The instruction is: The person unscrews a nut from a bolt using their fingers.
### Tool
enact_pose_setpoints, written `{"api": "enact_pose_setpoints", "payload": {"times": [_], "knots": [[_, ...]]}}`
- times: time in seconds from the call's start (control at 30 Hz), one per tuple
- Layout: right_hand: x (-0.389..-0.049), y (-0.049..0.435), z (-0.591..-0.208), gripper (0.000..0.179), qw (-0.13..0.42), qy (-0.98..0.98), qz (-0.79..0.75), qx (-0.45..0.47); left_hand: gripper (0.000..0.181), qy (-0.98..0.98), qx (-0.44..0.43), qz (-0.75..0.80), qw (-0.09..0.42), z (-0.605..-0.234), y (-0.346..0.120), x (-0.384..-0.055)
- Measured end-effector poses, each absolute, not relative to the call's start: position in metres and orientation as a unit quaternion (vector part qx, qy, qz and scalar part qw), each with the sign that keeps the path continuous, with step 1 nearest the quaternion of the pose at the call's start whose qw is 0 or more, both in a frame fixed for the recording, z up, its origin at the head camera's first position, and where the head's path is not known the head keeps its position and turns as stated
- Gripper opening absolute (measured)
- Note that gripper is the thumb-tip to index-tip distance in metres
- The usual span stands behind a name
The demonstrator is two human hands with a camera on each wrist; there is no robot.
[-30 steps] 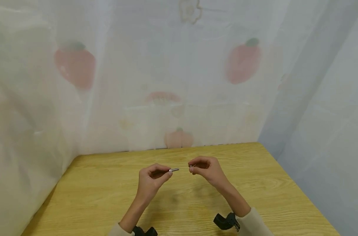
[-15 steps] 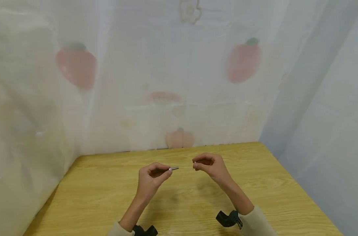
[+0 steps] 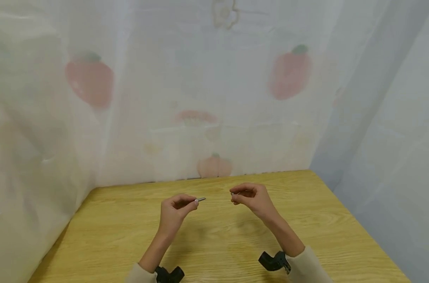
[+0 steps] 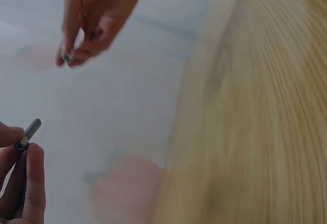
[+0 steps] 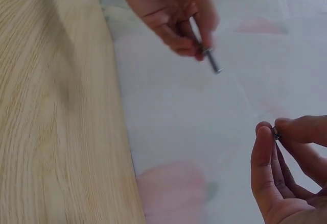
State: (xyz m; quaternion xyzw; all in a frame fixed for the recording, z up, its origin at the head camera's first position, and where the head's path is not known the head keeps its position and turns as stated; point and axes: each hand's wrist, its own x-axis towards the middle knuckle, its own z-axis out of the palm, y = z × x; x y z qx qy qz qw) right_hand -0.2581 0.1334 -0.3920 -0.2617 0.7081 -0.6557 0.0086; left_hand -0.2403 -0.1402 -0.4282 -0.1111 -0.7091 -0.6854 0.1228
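My left hand (image 3: 173,214) pinches a silver bolt (image 4: 32,128) by its head, between thumb and fingertips. In the head view the threaded shank of the bolt (image 3: 201,199) points right, toward the other hand. My right hand (image 3: 255,200) pinches a small metal nut (image 5: 276,132), mostly covered by the thumb and index fingertip. From the left wrist view one side of the nut (image 4: 68,58) shows at the fingertips. Bolt and nut are apart, with a gap between the hands. Both hands are held above the table.
Below the hands lies a wood-grain table (image 3: 129,224). A pale curtain (image 3: 158,78) with printed strawberries hangs behind it and at both sides. Black wrist cameras (image 3: 272,261) sit at the cuffs of the light sleeves (image 3: 308,267).
My left hand has shifted a little left with the bolt. The right hand moved slightly right and up, then stayed nearly still. The gap between bolt and nut has widened.
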Motion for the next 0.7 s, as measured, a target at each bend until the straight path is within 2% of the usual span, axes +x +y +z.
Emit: {"api": "enact_pose_setpoints", "payload": {"times": [0.17, 0.33, 0.5, 0.7], "knots": [[-0.259, 0.132, -0.396, 0.023, 0.017, 0.703, -0.654, -0.279, 0.015, -0.779, -0.052, -0.621, 0.071, -0.448, -0.163, -0.264], [-0.259, 0.131, -0.398, 0.022, 0.038, 0.726, -0.635, -0.261, 0.011, -0.818, -0.049, -0.572, 0.037, -0.464, -0.185, -0.289], [-0.261, 0.131, -0.400, 0.020, 0.063, 0.740, -0.623, -0.247, 0.013, -0.833, -0.065, -0.550, 0.019, -0.472, -0.192, -0.302], [-0.262, 0.131, -0.404, 0.022, 0.085, 0.748, -0.613, -0.240, 0.005, -0.874, -0.130, -0.469, 0.012, -0.475, -0.187, -0.307]]}}
